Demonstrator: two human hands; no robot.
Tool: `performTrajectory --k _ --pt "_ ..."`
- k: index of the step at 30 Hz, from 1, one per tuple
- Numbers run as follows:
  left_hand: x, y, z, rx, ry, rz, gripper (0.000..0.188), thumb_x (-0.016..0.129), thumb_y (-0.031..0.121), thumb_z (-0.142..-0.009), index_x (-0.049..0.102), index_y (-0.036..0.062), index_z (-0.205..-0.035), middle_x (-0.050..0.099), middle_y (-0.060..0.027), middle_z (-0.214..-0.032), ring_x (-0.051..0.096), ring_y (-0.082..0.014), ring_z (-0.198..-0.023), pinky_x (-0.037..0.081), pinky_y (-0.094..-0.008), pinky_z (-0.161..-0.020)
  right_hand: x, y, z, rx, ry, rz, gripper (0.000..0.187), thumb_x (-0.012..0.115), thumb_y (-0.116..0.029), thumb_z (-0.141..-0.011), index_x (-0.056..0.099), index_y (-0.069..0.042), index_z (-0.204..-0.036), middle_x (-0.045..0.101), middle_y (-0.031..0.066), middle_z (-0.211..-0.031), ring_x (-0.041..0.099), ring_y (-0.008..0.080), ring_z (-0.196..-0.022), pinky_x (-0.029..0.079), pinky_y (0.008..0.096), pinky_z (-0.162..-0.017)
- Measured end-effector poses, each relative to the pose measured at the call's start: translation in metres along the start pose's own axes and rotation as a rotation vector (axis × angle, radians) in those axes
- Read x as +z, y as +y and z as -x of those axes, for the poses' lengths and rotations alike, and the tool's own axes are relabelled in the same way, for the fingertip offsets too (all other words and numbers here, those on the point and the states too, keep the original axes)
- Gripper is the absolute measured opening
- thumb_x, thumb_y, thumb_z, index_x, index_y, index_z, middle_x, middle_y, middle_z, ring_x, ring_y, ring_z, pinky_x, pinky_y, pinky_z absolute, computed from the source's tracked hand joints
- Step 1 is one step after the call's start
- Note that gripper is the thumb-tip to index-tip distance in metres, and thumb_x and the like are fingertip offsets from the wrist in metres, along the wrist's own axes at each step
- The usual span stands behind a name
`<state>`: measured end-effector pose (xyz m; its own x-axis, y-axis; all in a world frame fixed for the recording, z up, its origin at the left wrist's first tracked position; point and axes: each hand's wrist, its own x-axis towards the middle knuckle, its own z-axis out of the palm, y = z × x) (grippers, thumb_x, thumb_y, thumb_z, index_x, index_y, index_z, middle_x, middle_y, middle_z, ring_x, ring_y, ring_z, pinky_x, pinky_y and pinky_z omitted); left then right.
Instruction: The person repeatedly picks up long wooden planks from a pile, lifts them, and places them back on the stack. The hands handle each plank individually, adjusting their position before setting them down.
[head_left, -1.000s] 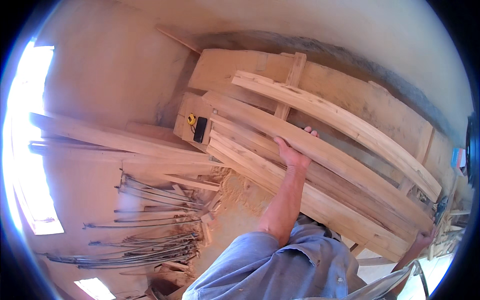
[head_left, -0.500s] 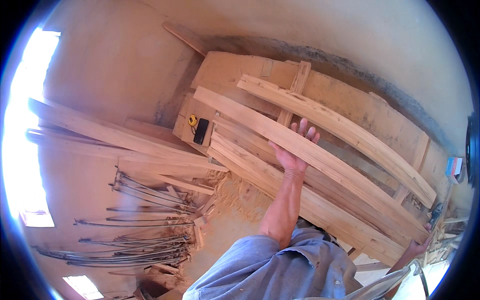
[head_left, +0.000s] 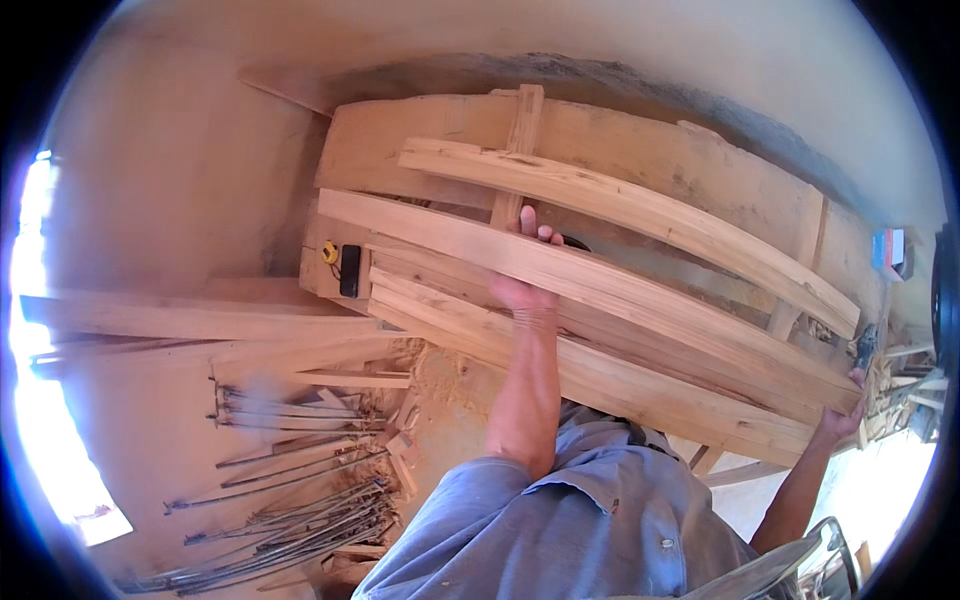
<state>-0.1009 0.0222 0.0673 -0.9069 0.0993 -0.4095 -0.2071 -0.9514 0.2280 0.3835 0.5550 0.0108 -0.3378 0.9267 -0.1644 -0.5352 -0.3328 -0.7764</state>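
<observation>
A long pale wooden plank (head_left: 640, 291) slants across the bench, its left end higher in view. Near its middle my left hand (head_left: 525, 288) grips it from below, fingertips showing over the far edge. My right hand (head_left: 842, 422) is closed round the right end. Beyond the held plank, a similar beam (head_left: 640, 203) lies across two wooden crosspieces (head_left: 808, 240). On the near side, several more planks (head_left: 600, 378) lie side by side.
Beside the planks' left ends are a yellow tape measure (head_left: 330, 252) and a black phone (head_left: 349, 270). Several long metal bar clamps (head_left: 300, 530) lean at the lower left. A black-handled tool (head_left: 866, 346) and small box (head_left: 887, 250) are at the right.
The view has turned, so the bench appears further left and flatter. The plank stays in both hands. My left fingers show less above its edge, and more of my right hand and forearm shows.
</observation>
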Motion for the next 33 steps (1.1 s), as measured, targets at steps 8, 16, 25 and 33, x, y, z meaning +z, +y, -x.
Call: performTrajectory --k 8,16,25,33 --pt "-0.029 0.003 -0.027 0.069 0.020 -0.065 0.061 0.041 0.064 -0.090 0.054 0.0058 -0.097 0.058 -0.0142 -0.088 0.057 -0.0271 -0.077 0.052 -0.0380 -0.067 0.038 0.001 0.025 -0.182 -0.199 -0.043 0.034 0.052 -0.014 -0.087 0.056 0.010 -0.112 0.058 0.0173 -0.113 0.055 0.0293 -0.108 0.041 0.0422 -0.102" --pt "-0.064 0.014 -0.039 0.019 0.086 -0.016 0.054 0.040 0.052 -0.090 0.054 -0.0003 -0.097 0.057 -0.0123 -0.086 0.055 -0.0241 -0.076 0.049 -0.0384 -0.071 0.038 0.021 0.009 -0.185 -0.320 -0.128 0.038 0.056 -0.014 -0.082 0.056 0.009 -0.112 0.058 0.0203 -0.116 0.055 0.0319 -0.110 0.043 0.0440 -0.100" --pt "-0.054 0.011 -0.031 0.142 0.219 -0.036 0.050 0.038 0.049 -0.091 0.056 0.0026 -0.097 0.058 -0.0119 -0.090 0.055 -0.0284 -0.077 0.050 -0.0412 -0.071 0.042 0.023 0.015 -0.202 -0.270 0.016 0.042 0.056 -0.022 -0.083 0.057 0.007 -0.113 0.058 0.0197 -0.115 0.055 0.0307 -0.108 0.044 0.0439 -0.097" --pt "-0.091 0.023 -0.029 -0.104 -0.243 0.218 0.031 0.045 0.034 -0.089 0.058 0.0064 -0.095 0.058 -0.0062 -0.088 0.056 -0.0221 -0.082 0.048 -0.0386 -0.072 0.079 0.018 0.035 -0.001 -0.140 -0.533 0.034 0.056 -0.016 -0.077 0.059 0.003 -0.105 0.058 0.0182 -0.107 0.052 0.0319 -0.103 0.041 0.0448 -0.097"
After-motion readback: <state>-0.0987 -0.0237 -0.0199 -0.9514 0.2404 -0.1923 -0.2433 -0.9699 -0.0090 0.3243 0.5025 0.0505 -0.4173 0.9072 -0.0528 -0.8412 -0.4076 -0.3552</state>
